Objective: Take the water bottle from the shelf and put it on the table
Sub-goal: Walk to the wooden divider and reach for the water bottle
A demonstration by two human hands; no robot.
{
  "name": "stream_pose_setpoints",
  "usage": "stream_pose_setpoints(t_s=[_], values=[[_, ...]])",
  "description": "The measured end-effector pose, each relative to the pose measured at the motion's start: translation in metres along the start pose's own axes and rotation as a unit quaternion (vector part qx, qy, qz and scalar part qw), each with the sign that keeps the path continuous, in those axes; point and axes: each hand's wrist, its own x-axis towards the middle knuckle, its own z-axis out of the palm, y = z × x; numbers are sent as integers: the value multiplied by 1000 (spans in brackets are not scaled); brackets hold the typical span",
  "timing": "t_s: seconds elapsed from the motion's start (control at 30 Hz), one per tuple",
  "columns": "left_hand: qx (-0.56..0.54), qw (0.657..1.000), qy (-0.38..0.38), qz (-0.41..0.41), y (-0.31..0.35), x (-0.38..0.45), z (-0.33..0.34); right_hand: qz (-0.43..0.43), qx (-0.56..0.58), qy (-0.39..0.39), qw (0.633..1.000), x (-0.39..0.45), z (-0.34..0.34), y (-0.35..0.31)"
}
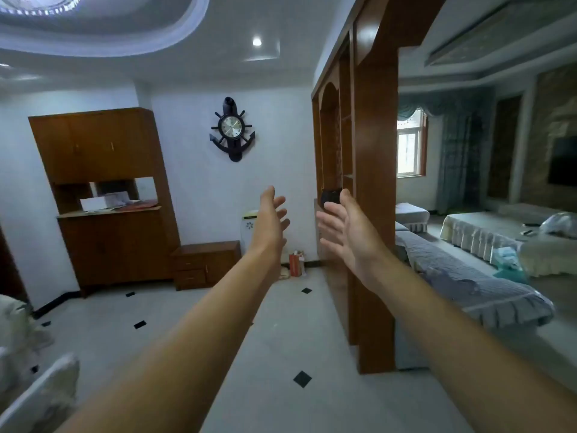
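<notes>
Both my arms stretch forward at chest height. My left hand (271, 221) is open with its fingers spread and holds nothing. My right hand (345, 228) is open too, palm facing left. Just behind its fingertips a dark object (331, 196) sits on a ledge of the tall wooden shelf divider (371, 182); whether it is the water bottle I cannot tell, as the hand covers its lower part. The hands are a short gap apart, left of the divider's front post.
A brown cabinet (109, 198) with papers in its niche stands at the left wall, a low drawer unit (206, 264) beside it. A red bag (296, 263) sits on the floor. A covered sofa (462, 282) and a covered table (487, 232) lie right of the divider.
</notes>
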Motion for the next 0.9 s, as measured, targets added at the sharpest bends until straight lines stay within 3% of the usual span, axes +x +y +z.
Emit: stream_pose_setpoints(t_s=[0.2,0.4,0.9], values=[[-21,1000,19,-13,-9,30,-15,27,19,-14,999,30,10,11],[4,999,13,36,-20,78,-32,18,11,-13,1000,80,28,35],[-15,1000,2,9,-81,258,-95,25,-22,18,999,250,90,102]])
